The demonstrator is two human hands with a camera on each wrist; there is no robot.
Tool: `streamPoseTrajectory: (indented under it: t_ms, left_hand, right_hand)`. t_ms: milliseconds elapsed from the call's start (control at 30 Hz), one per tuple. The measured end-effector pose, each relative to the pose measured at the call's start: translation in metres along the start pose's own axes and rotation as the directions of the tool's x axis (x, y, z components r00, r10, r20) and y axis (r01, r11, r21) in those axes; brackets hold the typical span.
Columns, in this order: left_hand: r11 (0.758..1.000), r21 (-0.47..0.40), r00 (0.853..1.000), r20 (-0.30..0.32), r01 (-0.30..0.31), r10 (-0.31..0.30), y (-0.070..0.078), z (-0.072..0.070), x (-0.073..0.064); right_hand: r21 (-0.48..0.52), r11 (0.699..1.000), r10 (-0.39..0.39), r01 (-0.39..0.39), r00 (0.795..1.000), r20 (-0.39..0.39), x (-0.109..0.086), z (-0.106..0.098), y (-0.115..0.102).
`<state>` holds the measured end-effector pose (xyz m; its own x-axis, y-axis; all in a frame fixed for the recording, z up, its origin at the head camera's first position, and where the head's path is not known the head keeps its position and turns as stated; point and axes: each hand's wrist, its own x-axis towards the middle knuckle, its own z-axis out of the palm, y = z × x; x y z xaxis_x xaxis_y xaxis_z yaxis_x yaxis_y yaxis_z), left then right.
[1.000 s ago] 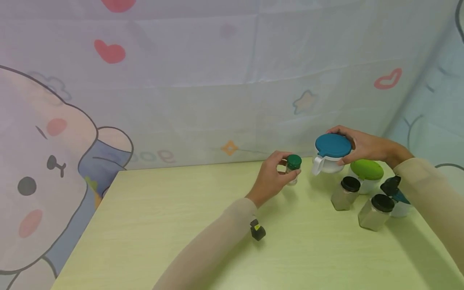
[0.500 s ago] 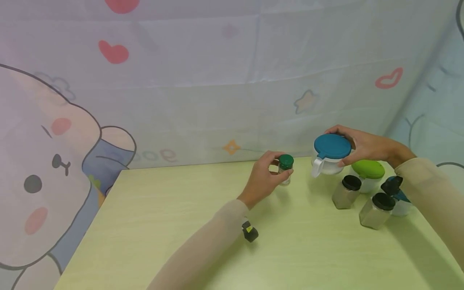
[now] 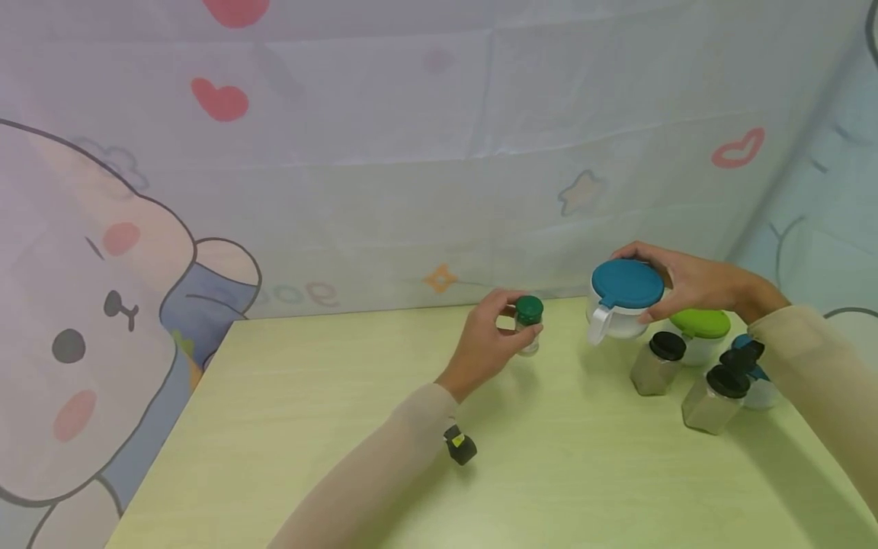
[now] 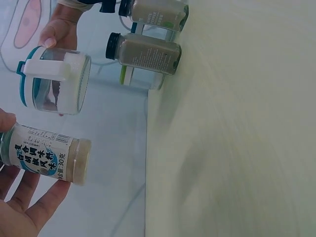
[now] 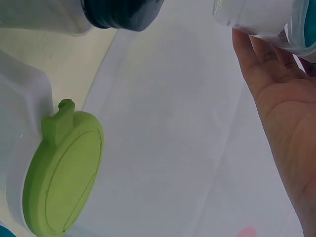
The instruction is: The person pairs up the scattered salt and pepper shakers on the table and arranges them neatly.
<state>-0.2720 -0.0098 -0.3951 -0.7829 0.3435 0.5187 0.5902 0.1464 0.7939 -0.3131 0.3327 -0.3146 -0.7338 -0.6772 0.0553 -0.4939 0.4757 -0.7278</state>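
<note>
My left hand (image 3: 479, 345) grips a small shaker bottle (image 3: 529, 309) with a green cap, thumb on one side and fingers on the other. Its printed label (image 4: 43, 150) and pale powder at the base show in the left wrist view. My right hand (image 3: 703, 284) holds a seasoning jar (image 3: 627, 285) with a blue lid, fingers spread round its side. The jar's white handle (image 4: 47, 69) points away from that hand, and its glass body shows in the left wrist view. Both containers are held above the table, side by side with a gap between them.
Two black-capped glass bottles, one nearer the back (image 3: 656, 364) and one in front (image 3: 715, 400), stand on the table's right side. Behind them are a green-lidded jar (image 3: 698, 335) and another blue-lidded jar (image 3: 757, 390), partly hidden by the right sleeve. A printed cloth (image 3: 384, 191) hangs behind the table.
My left hand has moved to the left with the shaker bottle, widening the gap to the jar. My right hand and the blue-lidded jar have come slightly lower.
</note>
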Motion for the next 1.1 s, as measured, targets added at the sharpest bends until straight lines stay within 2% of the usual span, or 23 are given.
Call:
streamPoseTrajectory:
  t_ms: [200, 767, 1100]
  left_hand:
    - [1.0, -0.019, 1.0, -0.011, 0.02, -0.02, 0.002, -0.006, -0.005]
    - [0.998, 0.014, 0.998, -0.016, 0.054, -0.053, 0.007, -0.022, -0.02]
    - [0.997, 0.006, 0.996, -0.021, 0.082, -0.082, 0.013, -0.031, -0.028]
  right_hand:
    - [0.011, 1.0, -0.022, 0.022, 1.0, 0.014, -0.001, 0.003, -0.001]
    - [0.026, 0.998, -0.053, 0.052, 0.998, 0.036, -0.001, 0.017, -0.011]
    - [0.035, 0.997, -0.073, 0.072, 0.997, 0.04, 0.001, 0.024, -0.017]
